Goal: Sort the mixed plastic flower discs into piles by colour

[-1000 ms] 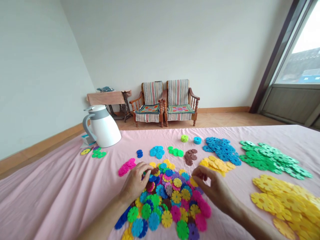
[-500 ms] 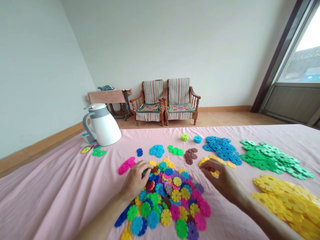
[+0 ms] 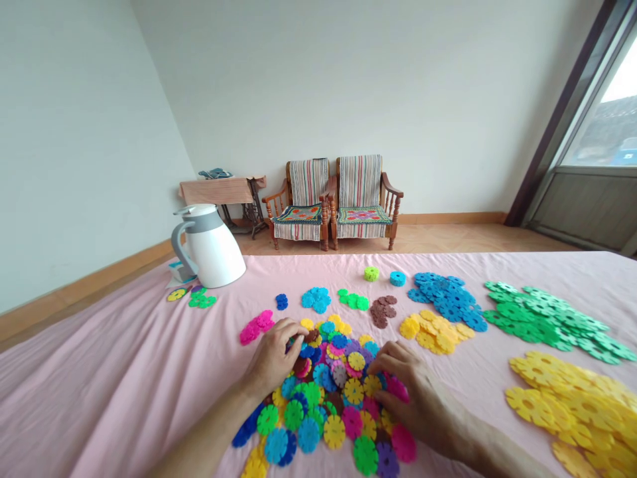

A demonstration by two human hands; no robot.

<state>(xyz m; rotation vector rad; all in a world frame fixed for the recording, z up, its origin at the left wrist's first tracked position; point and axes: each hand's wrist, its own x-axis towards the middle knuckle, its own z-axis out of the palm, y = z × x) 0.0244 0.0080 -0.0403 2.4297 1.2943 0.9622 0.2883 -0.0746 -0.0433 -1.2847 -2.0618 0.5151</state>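
A mixed heap of coloured plastic snowflake discs lies on the pink cloth in front of me. My left hand rests on the heap's far left edge, fingers curled and pinched round a disc I cannot make out. My right hand lies on the heap's right side, fingers spread over pink and yellow discs, holding nothing that shows. Sorted groups lie beyond: small yellow discs, blue discs, brown discs, light blue discs, pink discs.
A white jug stands at the far left of the cloth-covered table. Large green discs and large yellow discs cover the right side. Two wooden armchairs and a small table stand by the far wall.
My right hand came back from the small yellow pile down onto the right side of the mixed heap, now spread flat. My left hand stayed on the heap's far left edge.
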